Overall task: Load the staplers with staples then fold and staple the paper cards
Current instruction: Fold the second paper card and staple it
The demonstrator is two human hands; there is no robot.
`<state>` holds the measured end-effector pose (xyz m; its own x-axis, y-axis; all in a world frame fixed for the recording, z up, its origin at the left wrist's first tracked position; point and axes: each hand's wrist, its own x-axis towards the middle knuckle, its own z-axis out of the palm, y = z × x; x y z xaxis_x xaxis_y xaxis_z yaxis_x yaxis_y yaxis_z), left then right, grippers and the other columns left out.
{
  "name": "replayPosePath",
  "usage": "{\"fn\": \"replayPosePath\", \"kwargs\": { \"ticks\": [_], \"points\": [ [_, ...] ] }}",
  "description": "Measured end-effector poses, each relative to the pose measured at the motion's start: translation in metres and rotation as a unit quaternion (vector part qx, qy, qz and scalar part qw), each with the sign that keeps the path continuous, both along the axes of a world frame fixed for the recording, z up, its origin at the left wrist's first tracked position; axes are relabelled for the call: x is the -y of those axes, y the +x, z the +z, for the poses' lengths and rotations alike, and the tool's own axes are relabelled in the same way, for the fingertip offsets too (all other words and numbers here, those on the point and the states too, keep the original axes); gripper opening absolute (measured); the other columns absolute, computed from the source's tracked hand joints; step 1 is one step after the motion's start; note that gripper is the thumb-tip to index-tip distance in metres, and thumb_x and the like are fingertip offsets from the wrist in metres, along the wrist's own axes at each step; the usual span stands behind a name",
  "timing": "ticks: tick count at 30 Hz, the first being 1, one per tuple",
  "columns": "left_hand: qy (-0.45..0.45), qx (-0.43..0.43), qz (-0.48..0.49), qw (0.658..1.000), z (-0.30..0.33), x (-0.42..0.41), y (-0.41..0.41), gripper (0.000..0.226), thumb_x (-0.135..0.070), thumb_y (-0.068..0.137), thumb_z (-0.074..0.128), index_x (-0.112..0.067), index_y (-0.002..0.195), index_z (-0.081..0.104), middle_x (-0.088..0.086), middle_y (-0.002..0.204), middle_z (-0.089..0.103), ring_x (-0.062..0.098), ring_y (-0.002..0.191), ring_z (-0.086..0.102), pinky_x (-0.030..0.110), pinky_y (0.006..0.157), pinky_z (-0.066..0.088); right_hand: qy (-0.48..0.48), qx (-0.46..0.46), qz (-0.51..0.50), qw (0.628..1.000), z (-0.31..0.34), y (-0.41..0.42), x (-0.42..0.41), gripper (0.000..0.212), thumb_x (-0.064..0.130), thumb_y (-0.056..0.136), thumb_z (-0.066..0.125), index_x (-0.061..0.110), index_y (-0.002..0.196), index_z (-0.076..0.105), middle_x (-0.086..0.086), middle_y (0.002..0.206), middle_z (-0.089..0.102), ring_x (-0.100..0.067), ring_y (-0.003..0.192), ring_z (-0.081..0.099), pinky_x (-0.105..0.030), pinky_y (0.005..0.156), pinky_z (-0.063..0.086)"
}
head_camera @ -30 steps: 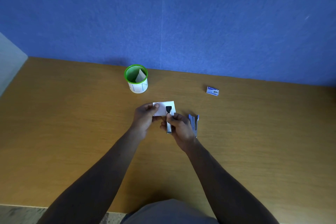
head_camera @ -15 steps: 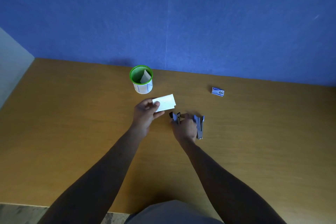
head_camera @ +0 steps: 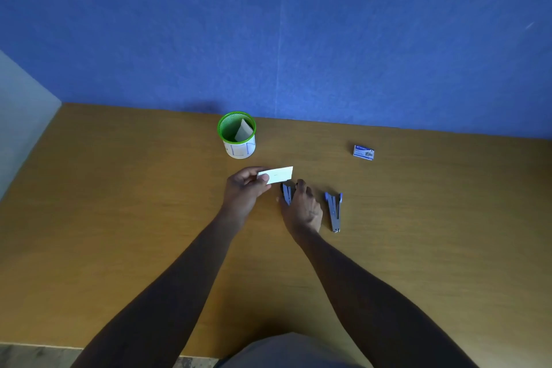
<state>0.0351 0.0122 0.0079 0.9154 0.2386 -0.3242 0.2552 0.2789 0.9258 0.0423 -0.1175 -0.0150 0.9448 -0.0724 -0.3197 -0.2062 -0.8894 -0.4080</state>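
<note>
A white folded paper card (head_camera: 276, 174), a flat rectangle with crisp edges, is pinched at its left end between thumb and fingers of the left hand (head_camera: 243, 190), held just above the table. Just right of that hand and below the card, the right hand (head_camera: 303, 209) lies over a small blue-grey metal stapler (head_camera: 286, 194) on the table, fingers curled loosely along it; whether it grips it firmly cannot be told. A second stapler (head_camera: 334, 210), long and narrow with its top splayed open, lies just right of the right hand. Beyond the left hand stands a round green mesh cup (head_camera: 236, 135) with a white band, a folded card (head_camera: 244, 130) leaning inside. Far right of both hands sits a small staple box (head_camera: 363, 152). The table (head_camera: 119, 203) is smooth, matte brown wood.
</note>
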Motion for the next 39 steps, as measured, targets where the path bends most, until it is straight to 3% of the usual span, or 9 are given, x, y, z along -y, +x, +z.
{"fn": "replayPosePath", "kwargs": {
  "ticks": [4,6,10,13,18,22,28,33,39],
  "points": [
    [0.013,0.006,-0.024,1.000,-0.004,0.000,-0.002,0.014,-0.003,0.089,0.065,-0.014,0.093,0.072,0.002,0.088,0.073,0.019,0.091,0.066,0.039,0.091,0.052,0.058,0.055,-0.055,0.995,-0.005,-0.002,0.006,0.053,0.049,0.093,0.058,0.013,0.130,0.047,-0.011,0.119,0.060,-0.032,0.107,0.061,-0.041,0.080,0.050],
    [0.018,0.005,-0.038,0.999,-0.003,0.002,-0.002,0.013,-0.005,0.090,0.064,-0.013,0.098,0.070,-0.005,0.088,0.074,0.012,0.090,0.067,0.034,0.087,0.053,0.181,0.081,-0.130,0.972,-0.005,-0.001,0.013,0.041,0.048,0.097,0.052,0.012,0.116,0.059,-0.008,0.099,0.068,-0.029,0.089,0.065,-0.038,0.071,0.050],
    [0.028,0.009,-0.057,0.998,-0.001,0.012,-0.005,0.016,-0.003,0.090,0.063,-0.007,0.104,0.067,-0.004,0.093,0.071,0.002,0.086,0.066,0.021,0.076,0.054,0.524,-0.100,-0.257,0.806,0.010,0.006,0.032,0.053,0.052,0.103,0.035,0.006,0.104,0.061,-0.009,0.069,0.069,-0.023,0.053,0.060,-0.029,0.048,0.043],
    [0.075,0.043,-0.090,0.992,-0.002,0.018,-0.006,0.014,0.002,0.089,0.062,-0.003,0.101,0.068,-0.002,0.101,0.067,0.003,0.088,0.066,0.020,0.076,0.052,0.593,-0.152,-0.236,0.755,0.024,0.007,0.045,0.043,0.038,0.105,0.038,0.004,0.102,0.064,-0.013,0.075,0.068,-0.020,0.055,0.063,-0.027,0.048,0.045],
    [0.194,0.094,-0.152,0.965,-0.009,0.018,-0.010,0.034,0.013,0.084,0.060,-0.016,0.099,0.070,0.000,0.118,0.058,-0.003,0.108,0.059,0.014,0.090,0.045,0.576,-0.090,-0.223,0.781,0.025,0.007,0.057,0.024,0.001,0.094,0.049,0.007,0.109,0.068,-0.010,0.086,0.064,-0.020,0.069,0.062,-0.029,0.055,0.051],
    [0.183,0.048,-0.160,0.969,-0.004,0.020,-0.015,0.043,0.012,0.079,0.060,-0.022,0.103,0.068,-0.001,0.106,0.067,0.008,0.083,0.066,0.020,0.074,0.049,0.495,-0.045,-0.174,0.850,0.024,0.003,0.060,0.018,0.005,0.097,0.053,0.006,0.107,0.068,-0.011,0.090,0.065,-0.022,0.074,0.062,-0.031,0.055,0.054],
    [0.209,0.031,-0.129,0.969,-0.003,0.022,-0.016,0.037,-0.009,0.084,0.071,-0.020,0.118,0.062,0.006,0.098,0.069,0.019,0.070,0.066,0.034,0.067,0.054,0.458,-0.012,-0.114,0.882,0.024,-0.001,0.059,0.015,0.002,0.097,0.054,0.009,0.099,0.067,-0.008,0.082,0.066,-0.014,0.064,0.061,-0.025,0.045,0.053],
    [0.202,0.028,-0.124,0.971,0.003,0.021,-0.016,0.033,-0.003,0.083,0.072,-0.013,0.113,0.060,0.008,0.092,0.070,0.023,0.067,0.066,0.026,0.054,0.055,0.487,-0.034,-0.112,0.865,0.028,-0.002,0.059,0.013,0.008,0.099,0.054,0.010,0.099,0.067,-0.011,0.090,0.066,-0.019,0.070,0.064,-0.027,0.048,0.053],
    [0.205,0.013,-0.110,0.972,0.006,0.021,-0.013,0.020,-0.002,0.082,0.072,-0.012,0.096,0.061,0.008,0.092,0.070,0.020,0.070,0.067,0.034,0.058,0.058,0.599,-0.119,-0.124,0.782,0.040,-0.005,0.062,0.028,0.024,0.104,0.049,-0.001,0.104,0.063,-0.011,0.078,0.071,-0.026,0.064,0.064,-0.031,0.055,0.054]
  ]
}}
